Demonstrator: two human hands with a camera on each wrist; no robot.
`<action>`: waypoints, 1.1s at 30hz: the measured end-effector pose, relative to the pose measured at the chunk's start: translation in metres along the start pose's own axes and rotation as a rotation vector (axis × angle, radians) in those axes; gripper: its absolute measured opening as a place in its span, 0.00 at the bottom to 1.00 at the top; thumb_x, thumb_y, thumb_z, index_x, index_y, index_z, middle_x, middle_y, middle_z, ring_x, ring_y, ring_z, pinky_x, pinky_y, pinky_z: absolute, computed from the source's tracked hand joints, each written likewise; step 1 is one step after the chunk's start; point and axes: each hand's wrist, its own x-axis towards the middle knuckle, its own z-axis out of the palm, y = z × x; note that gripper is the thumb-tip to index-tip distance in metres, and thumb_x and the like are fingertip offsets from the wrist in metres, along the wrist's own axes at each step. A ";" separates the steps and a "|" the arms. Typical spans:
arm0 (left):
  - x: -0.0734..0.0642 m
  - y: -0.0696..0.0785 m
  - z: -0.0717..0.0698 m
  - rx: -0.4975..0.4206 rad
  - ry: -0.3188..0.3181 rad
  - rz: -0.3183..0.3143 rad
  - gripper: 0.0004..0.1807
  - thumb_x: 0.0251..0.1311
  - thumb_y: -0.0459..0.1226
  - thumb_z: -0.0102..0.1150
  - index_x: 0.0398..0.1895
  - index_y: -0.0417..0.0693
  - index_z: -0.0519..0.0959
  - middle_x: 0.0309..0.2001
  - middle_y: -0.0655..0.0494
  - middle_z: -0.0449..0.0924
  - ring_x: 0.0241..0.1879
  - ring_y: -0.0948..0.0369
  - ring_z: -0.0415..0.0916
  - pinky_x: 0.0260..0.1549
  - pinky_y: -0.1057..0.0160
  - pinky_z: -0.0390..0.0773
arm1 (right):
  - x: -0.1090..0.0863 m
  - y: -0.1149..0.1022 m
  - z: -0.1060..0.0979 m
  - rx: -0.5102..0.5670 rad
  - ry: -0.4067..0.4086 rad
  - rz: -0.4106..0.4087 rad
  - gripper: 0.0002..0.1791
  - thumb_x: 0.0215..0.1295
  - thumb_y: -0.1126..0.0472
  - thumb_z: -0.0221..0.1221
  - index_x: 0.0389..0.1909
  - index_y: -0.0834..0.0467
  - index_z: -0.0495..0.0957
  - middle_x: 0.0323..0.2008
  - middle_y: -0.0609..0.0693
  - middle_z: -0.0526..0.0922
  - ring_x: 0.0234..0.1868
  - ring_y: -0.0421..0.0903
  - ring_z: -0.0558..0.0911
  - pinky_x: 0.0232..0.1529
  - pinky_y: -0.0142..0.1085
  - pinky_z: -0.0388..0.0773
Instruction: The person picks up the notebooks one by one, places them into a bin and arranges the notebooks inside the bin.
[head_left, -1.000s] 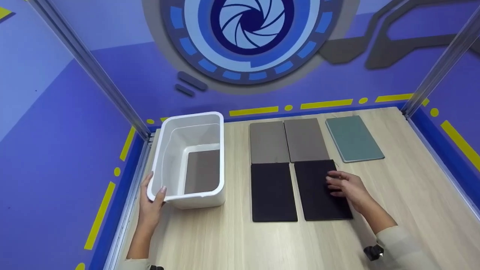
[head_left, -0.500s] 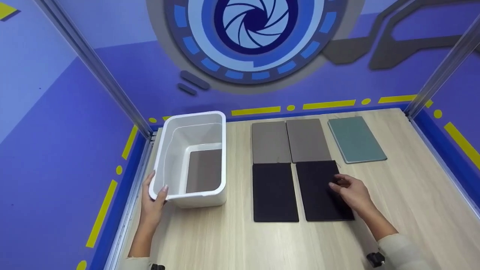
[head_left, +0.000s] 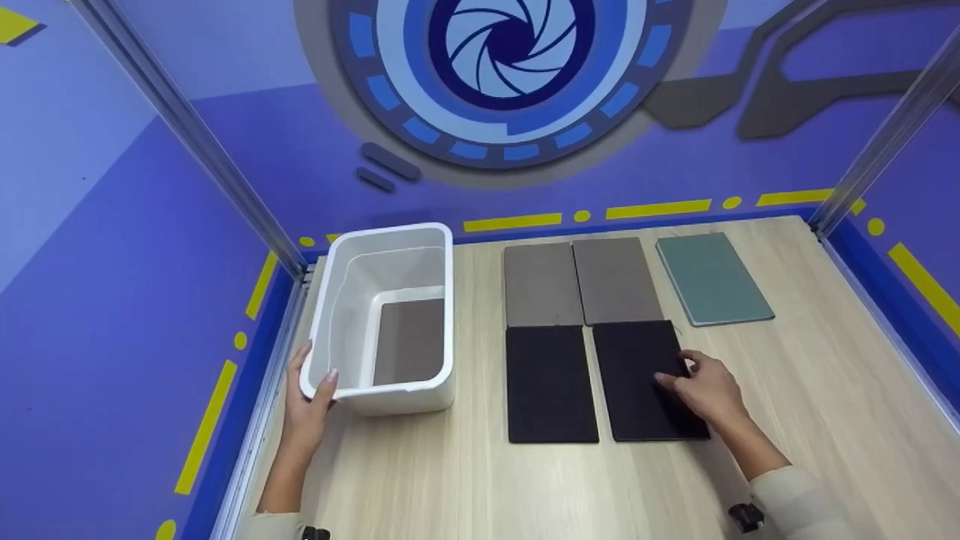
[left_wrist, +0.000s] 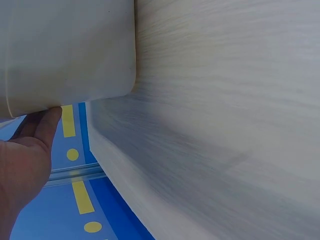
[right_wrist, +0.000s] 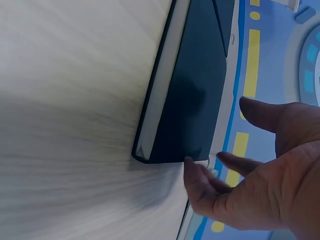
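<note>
At the left of the head view, my left hand (head_left: 306, 412) grips the near left corner of a white plastic tub (head_left: 448, 330), thumb over the rim and fingers along the outer wall. A brown-grey notebook (head_left: 410, 341) lies on the tub's floor. My right hand (head_left: 709, 388) is at the right edge of a black hardcover notebook (head_left: 637, 382) lying flat on the table. In the right wrist view, a curled fingertip (right_wrist: 190, 162) meets this notebook's edge while the thumb (right_wrist: 257, 112) stands off above the cover. A second black notebook (head_left: 551, 386) lies just left of it.
Two grey-brown notebooks (head_left: 541, 285) lie side by side behind the black ones. Farther right is a green notebook (head_left: 715, 279). Blue printed panels (head_left: 247, 187) and metal rails enclose the wooden table (head_left: 487, 480) at the back and sides.
My right hand's fingers have moved from over the black notebook's cover to its right edge and curled in. The left hand keeps its hold on the tub.
</note>
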 end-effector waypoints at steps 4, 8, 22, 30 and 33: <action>0.001 -0.001 0.001 -0.003 -0.003 -0.001 0.39 0.82 0.39 0.50 0.88 0.61 0.46 0.83 0.45 0.51 0.76 0.45 0.61 0.52 0.77 0.76 | 0.000 0.002 0.003 -0.026 -0.010 0.023 0.51 0.68 0.47 0.68 0.79 0.73 0.57 0.70 0.83 0.66 0.68 0.78 0.73 0.66 0.67 0.72; 0.002 -0.002 0.000 -0.011 0.002 -0.003 0.38 0.82 0.39 0.51 0.87 0.61 0.47 0.83 0.47 0.51 0.76 0.46 0.60 0.52 0.77 0.76 | 0.001 0.003 0.008 -0.070 0.002 0.023 0.55 0.64 0.49 0.72 0.79 0.75 0.56 0.68 0.84 0.65 0.67 0.80 0.71 0.67 0.69 0.71; 0.001 -0.001 0.002 -0.009 0.005 -0.033 0.39 0.81 0.39 0.52 0.87 0.62 0.47 0.82 0.46 0.52 0.73 0.48 0.62 0.51 0.75 0.77 | 0.005 0.002 0.009 -0.194 -0.059 0.012 0.59 0.60 0.51 0.76 0.78 0.79 0.52 0.61 0.83 0.63 0.62 0.81 0.70 0.62 0.69 0.73; 0.001 0.000 0.001 0.010 0.008 -0.038 0.40 0.81 0.40 0.52 0.88 0.61 0.46 0.83 0.46 0.50 0.76 0.47 0.59 0.51 0.77 0.75 | 0.012 -0.002 0.004 -0.220 -0.124 0.016 0.65 0.60 0.50 0.76 0.81 0.77 0.44 0.65 0.86 0.58 0.64 0.85 0.69 0.64 0.72 0.72; 0.001 0.000 0.001 0.014 0.014 -0.032 0.39 0.81 0.40 0.52 0.88 0.60 0.47 0.83 0.48 0.50 0.76 0.48 0.59 0.52 0.77 0.75 | 0.012 -0.001 0.004 -0.218 -0.129 0.009 0.65 0.60 0.49 0.77 0.81 0.77 0.44 0.64 0.86 0.59 0.63 0.85 0.70 0.63 0.72 0.73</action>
